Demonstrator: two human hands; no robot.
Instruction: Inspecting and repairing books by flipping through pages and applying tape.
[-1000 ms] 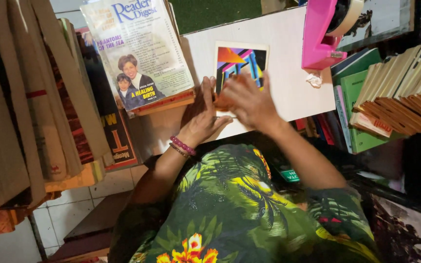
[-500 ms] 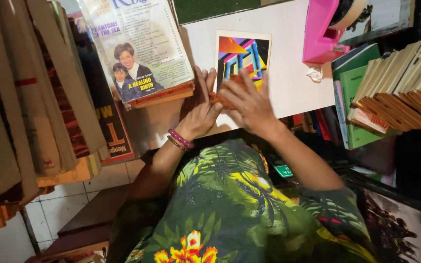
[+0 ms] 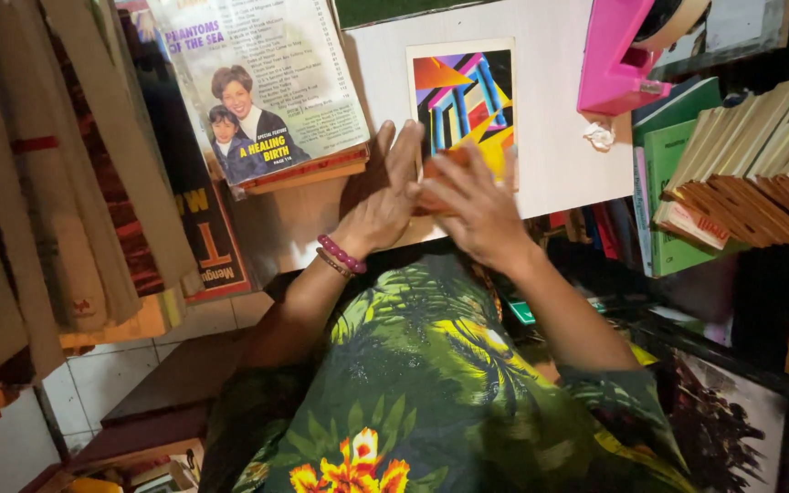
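Both hands rest flat on the colourful book. Left hand fingers extended together; right hand fingers spread, gripping nothing.

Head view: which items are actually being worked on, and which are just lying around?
In hand:
- colourful book, flat on the white table
- left hand and right hand, both pressing on its near edge

Lying about:
- magazine on a stack, left
- pink tape dispenser
- crumpled paper bit
- green books and row of old books, right
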